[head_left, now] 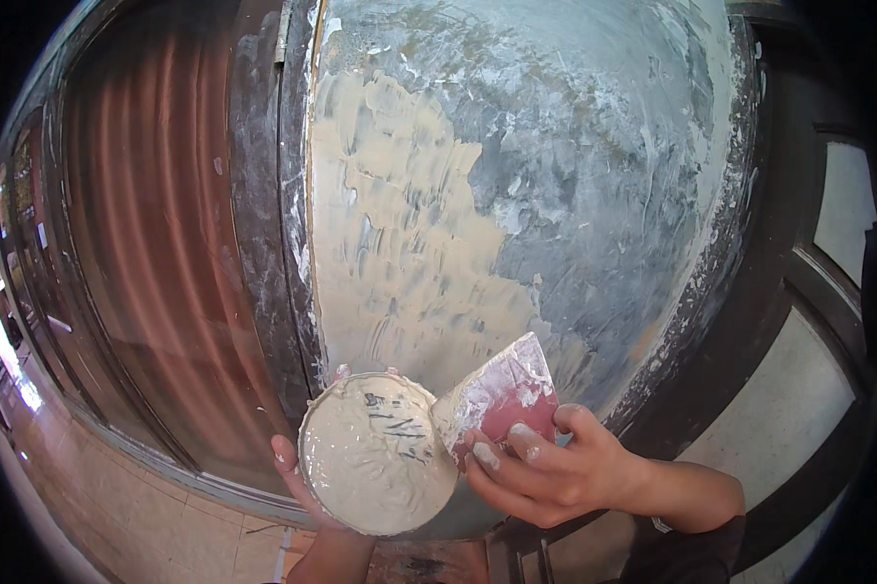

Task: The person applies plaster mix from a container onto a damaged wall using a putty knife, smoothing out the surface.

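- The right hand (545,467) is coming in from the lower right, its fingers (501,457) folded around the base of a broad scraper (497,394) with a pinkish body and a blade smeared with pale putty.
- The scraper is pointing up and a little right, its wide edge lying against or just off the grey panel; which of the two, the view is not showing.
- The scraper's left side is touching or overlapping the right rim of the round tub, so the two hands are sitting close together.
- The left hand (307,496) is rising from the bottom edge and is cupping a round tub (375,453) from below and behind; its thumb is showing at the tub's left rim and fingertips are peeking over the top rim.
- The tub is tilting its open mouth toward the camera and is filled almost to the rim with creamy putty (370,457) marked by a few dark scrape lines.
- Just behind both hands a grey panel (604,195) is standing upright; the tub is sitting before its lower left corner.
- A cream coat of putty (399,263) is covering the panel's left part from the upper left down to the bottom edge; the right part is showing bare grey with white streaks.
- A dark frame (263,224), spattered white, is running along the panel's left edge.
- Left of the frame a reddish-brown ribbed surface (156,224) is stretching away.
- A pale tiled floor (117,506) is lying at the lower left.
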A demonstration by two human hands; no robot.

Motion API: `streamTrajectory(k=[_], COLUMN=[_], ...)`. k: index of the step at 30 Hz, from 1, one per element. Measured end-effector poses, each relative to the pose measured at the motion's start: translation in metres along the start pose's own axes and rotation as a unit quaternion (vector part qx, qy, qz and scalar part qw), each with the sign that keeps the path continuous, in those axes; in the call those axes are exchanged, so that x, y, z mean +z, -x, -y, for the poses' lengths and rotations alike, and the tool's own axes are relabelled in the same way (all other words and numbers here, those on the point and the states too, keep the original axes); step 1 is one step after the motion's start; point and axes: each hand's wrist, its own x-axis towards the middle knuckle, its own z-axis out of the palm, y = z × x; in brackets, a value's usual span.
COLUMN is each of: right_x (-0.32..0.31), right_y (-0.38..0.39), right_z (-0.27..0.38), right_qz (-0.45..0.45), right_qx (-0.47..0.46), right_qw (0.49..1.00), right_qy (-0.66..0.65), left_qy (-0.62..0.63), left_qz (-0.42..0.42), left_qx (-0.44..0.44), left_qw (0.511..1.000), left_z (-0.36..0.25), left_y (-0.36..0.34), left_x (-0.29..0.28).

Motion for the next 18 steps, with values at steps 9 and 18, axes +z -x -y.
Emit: streamTrajectory(k=[9, 18], right_x=[-0.004, -0.004], right_y=[0.0, 0.004], right_z=[0.007, 0.014], right_qz=[0.007, -0.016], right_qx=[0.015, 0.046], right_qw=[1.0, 0.999], right_qy=[0.001, 0.001], left_qy=[0.007, 0.19], left_qz=[0.014, 0.018], left_qx=[-0.035, -0.063], left_qw=[0.999, 0.98], left_z=[0.006, 0.017], left_y=[0.012, 0.021], left_x=[0.0, 0.001])
